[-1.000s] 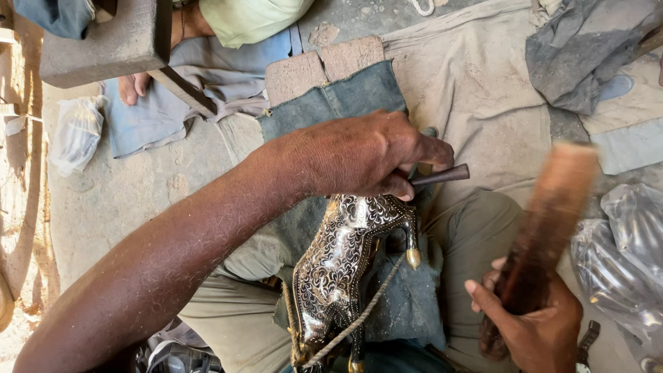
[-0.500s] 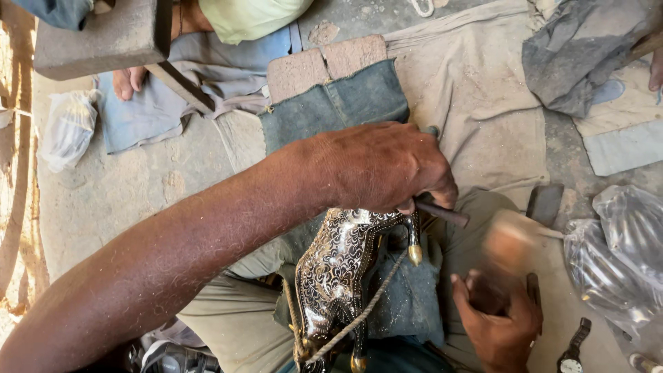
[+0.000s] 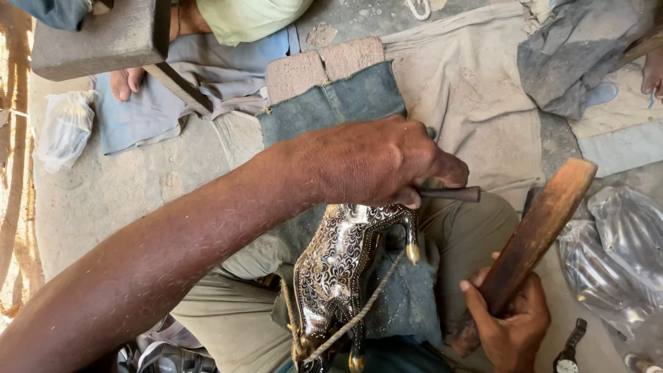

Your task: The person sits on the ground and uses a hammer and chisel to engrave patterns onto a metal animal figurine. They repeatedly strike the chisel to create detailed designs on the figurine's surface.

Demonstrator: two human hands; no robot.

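A black animal figurine [image 3: 338,273] with fine silver patterning and gold-tipped legs lies on a blue cloth [image 3: 407,304] over my lap, tied with a rope [image 3: 352,321]. My left hand [image 3: 376,162] is closed around a thin dark metal chisel [image 3: 452,194], whose end sticks out to the right above the figurine. At the lower right, my right hand [image 3: 511,321] grips the bottom of a long wooden bat [image 3: 535,235], which is raised and tilted up to the right.
Another person sits at the top, with a foot [image 3: 128,83] beside a wooden block [image 3: 97,34]. A brick [image 3: 324,65] lies under a dark cloth. Plastic bags [image 3: 621,262] and a wristwatch [image 3: 570,352] lie at right; a white bag [image 3: 65,128] at left.
The wooden bat swung down toward the chisel half a second ago and has now lifted back up to the right. My left hand has kept the chisel over the figurine.
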